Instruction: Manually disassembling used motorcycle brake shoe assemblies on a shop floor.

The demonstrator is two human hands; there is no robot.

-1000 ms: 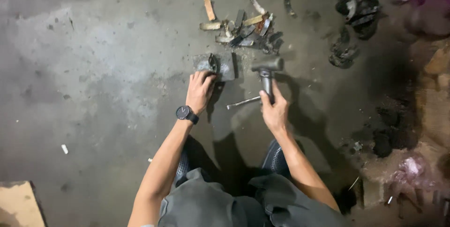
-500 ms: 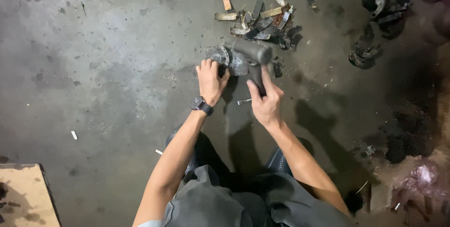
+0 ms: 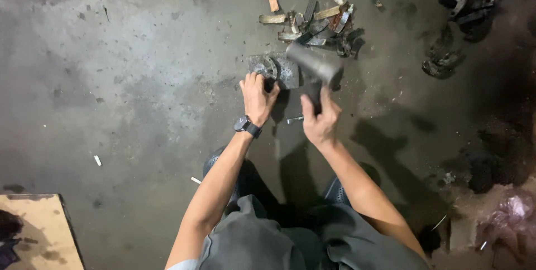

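1. Two bare hands work over one grey metal block (image 3: 286,70) on the concrete floor (image 3: 139,91); every place below is told from that block.
2. Fingers of the left hand (image 3: 258,98) are curled together and pressed down on a small curved part (image 3: 267,68) lying on the block's left half; whether they pinch it or only pin it cannot be told.
3. Fingers of the right hand (image 3: 319,120) are wrapped tight round the dark handle of a hammer (image 3: 314,66), just on the near side of the block.
4. That hammer's thick cylindrical grey head is raised over the block's right edge, lying aslant and blurred.
5. One thin metal pin (image 3: 295,119) lies on the floor between the two hands, just nearer the person than the block.
6. On the left wrist sits a black watch (image 3: 247,126), nearer the person again.
7. Both forearms are bare and run back to grey clothing (image 3: 268,242) at the bottom edge of the view.
8. Beyond the block, almost touching its far side, lies a heap of curved scrap pieces (image 3: 318,19), some rusty brown, some dark.
9. Well off to the block's right and farther away rest dark clumps of metal parts (image 3: 463,2).
10. Far to the block's near left, a brown cardboard sheet (image 3: 39,231) shows in the corner.
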